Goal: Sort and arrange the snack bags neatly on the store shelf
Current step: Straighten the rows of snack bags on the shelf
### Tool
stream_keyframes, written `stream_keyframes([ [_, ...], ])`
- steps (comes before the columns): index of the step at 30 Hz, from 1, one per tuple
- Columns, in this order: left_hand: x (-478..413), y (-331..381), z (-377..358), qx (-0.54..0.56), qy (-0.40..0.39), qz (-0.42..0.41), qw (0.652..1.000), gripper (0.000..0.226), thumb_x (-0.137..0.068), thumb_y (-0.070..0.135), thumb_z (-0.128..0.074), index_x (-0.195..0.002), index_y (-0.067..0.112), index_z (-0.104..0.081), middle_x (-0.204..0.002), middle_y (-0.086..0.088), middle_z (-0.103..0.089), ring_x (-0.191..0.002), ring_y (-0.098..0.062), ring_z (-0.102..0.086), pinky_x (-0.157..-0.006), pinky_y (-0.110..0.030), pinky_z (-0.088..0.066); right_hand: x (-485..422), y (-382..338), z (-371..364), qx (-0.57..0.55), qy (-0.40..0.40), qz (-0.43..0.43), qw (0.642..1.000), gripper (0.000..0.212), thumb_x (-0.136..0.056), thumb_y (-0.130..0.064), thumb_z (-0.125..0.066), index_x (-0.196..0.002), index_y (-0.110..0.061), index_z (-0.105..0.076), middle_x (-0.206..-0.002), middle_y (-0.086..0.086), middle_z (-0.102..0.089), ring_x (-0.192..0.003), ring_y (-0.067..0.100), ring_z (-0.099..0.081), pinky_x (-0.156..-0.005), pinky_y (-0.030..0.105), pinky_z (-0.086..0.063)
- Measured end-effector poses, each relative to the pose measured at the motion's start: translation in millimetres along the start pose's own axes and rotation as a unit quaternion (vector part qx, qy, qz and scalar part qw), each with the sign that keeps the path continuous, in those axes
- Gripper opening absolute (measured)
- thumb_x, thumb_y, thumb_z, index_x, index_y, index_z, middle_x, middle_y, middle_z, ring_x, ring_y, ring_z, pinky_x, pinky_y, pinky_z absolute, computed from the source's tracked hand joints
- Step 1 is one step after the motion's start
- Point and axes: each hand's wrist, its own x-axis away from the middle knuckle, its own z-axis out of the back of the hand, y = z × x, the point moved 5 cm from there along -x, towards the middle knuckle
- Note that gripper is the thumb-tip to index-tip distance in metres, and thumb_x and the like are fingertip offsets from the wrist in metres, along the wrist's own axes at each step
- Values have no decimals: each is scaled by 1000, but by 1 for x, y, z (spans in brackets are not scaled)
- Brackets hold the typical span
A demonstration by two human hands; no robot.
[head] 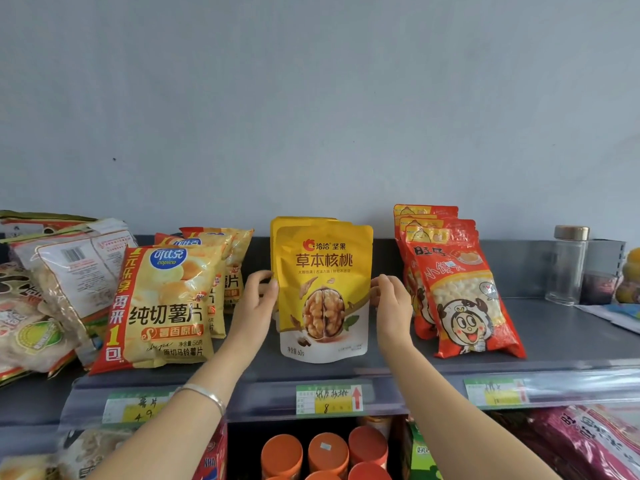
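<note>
Grey metal store shelf (554,334), top tier, viewed against a pale grey wall (311,98).

A yellow stand-up walnut pouch (323,306) is held upright at the middle of the shelf, printed face toward the camera. Whether its base is rested on the shelf or kept just above it cannot be told. Directly behind it a second yellow pouch (301,221) of the same kind is stood, with only its top edge shown.

The front pouch's left edge is pinched by the left hand (256,303), thumb laid on the front and fingers (261,276) curled round behind. The right edge is gripped in the same way by the right hand (393,303). A silver bangle (204,393) is worn on the left wrist.

To the left, yellow potato chip bags with red side bands (162,306) are leaned back in a row, one behind another; the left hand is placed just beside them. Farther left, clear-film snack bags (69,271) are piled untidily, some turned back side out. To the right, red bags of small white biscuits (464,299), printed with a cartoon face, are lined up front to back, close to the right hand. At the far right a clear glass jar with a metal lid (568,265) is stood upright.

Green-and-yellow price tags (329,398) are fixed along the shelf's near rail, one directly below the held pouch. On the tier beneath, round orange lids (325,452) are seen, with dark red bags (588,441) at the right.
</note>
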Motion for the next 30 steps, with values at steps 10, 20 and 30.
stream_keyframes([
  [10,-78,91,19,-66,58,-102,991,35,-102,29,-33,-129,13,-49,-124,5,-49,-117,-8,-42,-95,-25,-35,-82,-78,-18,65,-85,98,989,23,-99,-29,-47,-113,-14,-58,-100,4,-64,-93,22,-61,-79,37,-50],
  [20,-135,85,14,-242,-69,-58,966,17,-92,17,-59,-107,24,-63,-107,4,-62,-104,-16,-57,-92,-34,-46,-134,-100,-59,271,-317,182,890,29,-92,-27,-63,-117,-14,-65,-112,5,-65,-103,18,-58,-83,27,-43],
  [30,-164,79,-14,-291,-116,-85,946,12,-86,17,-67,-76,25,-65,-81,11,-63,-79,-4,-57,-62,-15,-40,-146,-92,-85,355,-390,224,820,13,-91,-19,-63,-97,-11,-70,-95,3,-65,-89,15,-57,-79,24,-47],
])
